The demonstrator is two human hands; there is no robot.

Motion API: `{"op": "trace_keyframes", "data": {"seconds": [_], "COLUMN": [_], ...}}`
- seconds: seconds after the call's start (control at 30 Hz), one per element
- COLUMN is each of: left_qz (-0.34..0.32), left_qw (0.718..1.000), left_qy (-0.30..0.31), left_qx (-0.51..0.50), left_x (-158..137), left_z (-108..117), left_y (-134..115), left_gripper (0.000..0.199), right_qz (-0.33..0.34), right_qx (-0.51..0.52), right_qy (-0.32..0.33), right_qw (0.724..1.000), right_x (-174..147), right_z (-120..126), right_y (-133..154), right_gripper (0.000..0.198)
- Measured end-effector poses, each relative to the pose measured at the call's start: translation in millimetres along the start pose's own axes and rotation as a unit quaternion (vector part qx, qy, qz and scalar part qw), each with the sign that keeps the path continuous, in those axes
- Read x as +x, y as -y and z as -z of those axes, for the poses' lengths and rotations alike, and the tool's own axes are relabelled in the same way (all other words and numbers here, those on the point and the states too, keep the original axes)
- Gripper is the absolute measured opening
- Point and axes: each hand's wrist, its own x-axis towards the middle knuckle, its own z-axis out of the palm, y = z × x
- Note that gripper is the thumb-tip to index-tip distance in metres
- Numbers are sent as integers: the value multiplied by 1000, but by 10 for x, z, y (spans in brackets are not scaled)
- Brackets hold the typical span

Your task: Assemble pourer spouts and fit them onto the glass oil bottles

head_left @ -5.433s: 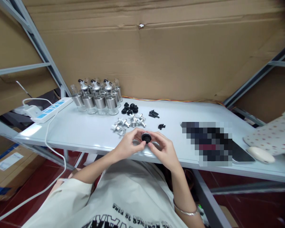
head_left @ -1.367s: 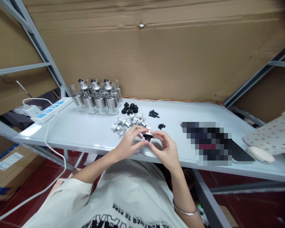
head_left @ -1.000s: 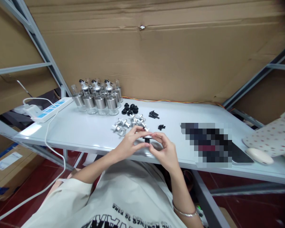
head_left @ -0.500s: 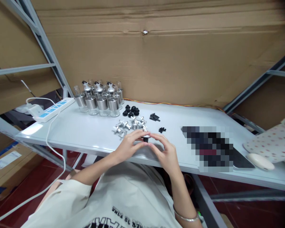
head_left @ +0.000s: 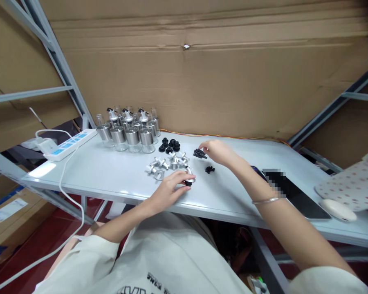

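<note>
My left hand (head_left: 171, 188) is closed on a silver pour spout (head_left: 190, 178) with a black ribbed stopper underneath, just above the table's front part. Farther back, my right hand (head_left: 217, 152) has its fingertips down at a small pile of black spout levers (head_left: 199, 154). Those fingers are bent together, and whatever is between them is hidden. Several loose silver spout tops (head_left: 174, 161) lie beyond my left hand. Behind them sit several black stoppers (head_left: 169, 145). A cluster of tiny black pieces (head_left: 209, 169) lies in front of my right hand.
Several glass bottles with steel sleeves (head_left: 131, 136) stand at the back left, three topped with spouts. A power strip (head_left: 70, 145) and white cable lie left. A black tablet-like device (head_left: 297, 196), a white oval object (head_left: 337, 210) and a dotted bag (head_left: 349, 183) are right. Cardboard (head_left: 221, 90) closes off the back.
My right hand has left the pour spout and moved forward and right to the black levers. My left hand keeps the spout near the same place, now alone.
</note>
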Motion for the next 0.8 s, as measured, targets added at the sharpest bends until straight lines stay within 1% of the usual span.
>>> {"op": "trace_keyframes", "data": {"seconds": [0.1, 0.2, 0.27, 0.37, 0.53, 0.8], "left_qz": [2, -2, -7, -11, -11, -2], "left_qw": [1000, 1000, 1000, 1000, 1000, 1000], "left_qy": [10, 15, 15, 17, 18, 26], "left_qx": [11, 8, 6, 6, 4, 3], "left_x": [-2, -8, -9, -7, -7, -11], "left_z": [1, -7, -11, -12, -14, -15], "left_y": [-2, 9, 16, 16, 13, 6], "left_gripper": [28, 28, 29, 28, 29, 30], "right_qz": [3, 7, 11, 17, 17, 31], "right_qx": [-6, -10, -10, -8, 0, 31], "right_qy": [16, 19, 18, 15, 4, 6], "right_qw": [1000, 1000, 1000, 1000, 1000, 999], "right_x": [161, 223, 244, 259, 243, 223], "right_z": [-177, -317, -369, -385, -335, -371], "right_y": [-46, -78, -103, -144, -184, -128], "right_gripper": [28, 26, 24, 22, 23, 22]}}
